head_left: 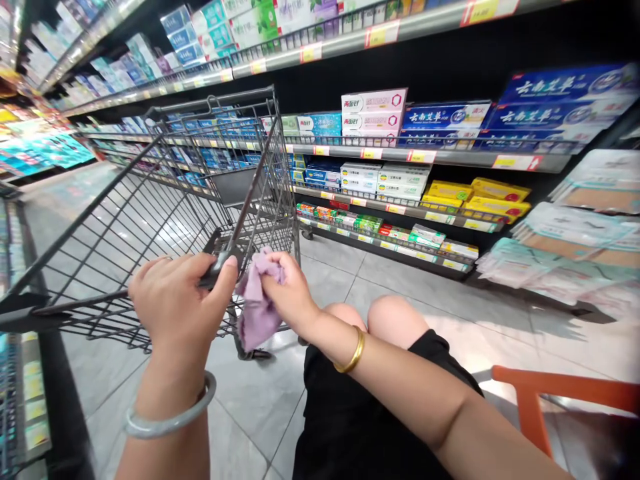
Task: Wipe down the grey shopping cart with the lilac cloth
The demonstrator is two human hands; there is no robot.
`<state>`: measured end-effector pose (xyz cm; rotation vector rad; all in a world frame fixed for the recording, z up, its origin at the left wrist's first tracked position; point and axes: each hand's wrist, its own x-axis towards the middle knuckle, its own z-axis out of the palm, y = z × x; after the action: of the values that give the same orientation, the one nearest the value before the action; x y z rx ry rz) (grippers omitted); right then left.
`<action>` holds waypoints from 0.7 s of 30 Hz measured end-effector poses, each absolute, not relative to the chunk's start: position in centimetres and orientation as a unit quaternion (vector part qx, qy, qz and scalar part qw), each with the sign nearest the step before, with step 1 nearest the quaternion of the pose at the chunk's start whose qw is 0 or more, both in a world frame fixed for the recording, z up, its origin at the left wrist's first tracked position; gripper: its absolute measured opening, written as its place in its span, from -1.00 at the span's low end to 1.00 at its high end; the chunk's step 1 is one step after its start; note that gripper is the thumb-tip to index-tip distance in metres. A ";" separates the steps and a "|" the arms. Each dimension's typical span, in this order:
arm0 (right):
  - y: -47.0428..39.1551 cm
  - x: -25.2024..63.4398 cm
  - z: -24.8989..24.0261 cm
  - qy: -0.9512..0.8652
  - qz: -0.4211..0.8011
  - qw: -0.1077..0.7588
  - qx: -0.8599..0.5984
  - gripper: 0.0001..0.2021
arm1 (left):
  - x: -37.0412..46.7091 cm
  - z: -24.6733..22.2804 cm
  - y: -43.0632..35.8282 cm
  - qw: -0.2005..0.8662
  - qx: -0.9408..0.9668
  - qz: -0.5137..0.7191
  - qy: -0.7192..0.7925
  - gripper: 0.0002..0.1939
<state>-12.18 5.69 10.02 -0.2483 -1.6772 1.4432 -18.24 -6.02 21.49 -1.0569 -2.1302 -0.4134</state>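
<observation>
A dark wire shopping cart (180,200) stands in front of me, its basket reaching away to the left and up. My left hand (177,300) is closed round the cart's near rim bar, thumb on top at the corner. In my right hand (293,290) is a bunched purple cloth (260,310). Its lower part hangs loose beside the cart's side, close to the wire. Whether the cloth touches the wire I cannot tell. The fingertips of the right hand are partly hidden by the cloth.
Shelves (435,157) with boxed toothpaste run along the right and back. Packets (590,220) hang at the far right. An orange frame (575,387) stands at lower right, near my knees (400,317). Tiled floor (250,427) lies below, and another shelf (30,400) borders the left.
</observation>
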 end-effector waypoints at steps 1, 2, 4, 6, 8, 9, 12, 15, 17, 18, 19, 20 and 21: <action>5.7 -12.2 11.1 -0.667 0.592 0.444 -0.088 -0.81 | -18.2 21.5 -6.4 0.352 -0.407 -0.156 -0.828 -0.63; 5.7 -12.2 11.8 -0.661 0.600 0.444 -0.080 -0.81 | -18.2 21.5 -6.7 0.348 -0.405 -0.155 -0.831 -0.63; 5.4 -12.0 11.4 -0.668 0.604 0.429 -0.072 -0.81 | -18.1 21.5 -7.4 0.347 -0.401 -0.164 -0.832 -0.63; 4.9 -11.8 9.5 -0.682 0.609 0.393 -0.096 -0.80 | -18.1 21.3 -8.1 0.353 -0.400 -0.180 -0.826 -0.64; 4.3 -11.5 7.6 -0.684 0.625 0.356 -0.125 -0.78 | -18.0 21.2 -8.7 0.354 -0.402 -0.193 -0.822 -0.65; 4.1 -11.4 7.3 -0.681 0.632 0.347 -0.128 -0.77 | -18.0 21.1 -9.0 0.355 -0.402 -0.201 -0.820 -0.65; 3.8 -11.2 9.4 -0.681 0.616 0.387 -0.084 -0.76 | -17.8 21.3 -9.9 0.347 -0.405 -0.214 -0.818 -0.66; 3.7 -11.1 13.7 -0.700 0.557 0.447 0.002 -0.81 | -17.4 21.6 -10.9 0.337 -0.417 -0.222 -0.814 -0.68; 3.6 -11.0 14.8 -0.724 0.518 0.454 0.036 -0.81 | -17.2 21.7 -11.5 0.335 -0.429 -0.230 -0.807 -0.71; 3.5 -10.9 14.5 -0.735 0.504 0.451 0.037 -0.79 | -17.1 21.8 -11.8 0.333 -0.432 -0.233 -0.805 -0.71; 3.4 -10.8 13.7 -0.745 0.496 0.446 0.028 -0.78 | -17.0 21.8 -12.1 0.330 -0.433 -0.235 -0.805 -0.72; 3.2 -10.7 12.6 -0.751 0.494 0.438 0.014 -0.78 | -16.9 21.8 -12.4 0.325 -0.431 -0.237 -0.808 -0.72; 3.1 -10.6 11.3 -0.752 0.496 0.434 -0.005 -0.78 | -16.8 21.9 -12.7 0.318 -0.429 -0.240 -0.811 -0.72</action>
<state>-10.56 3.12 11.31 -0.0115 -1.8734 1.2343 -16.83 -12.71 21.88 -1.1293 -2.1340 -0.6304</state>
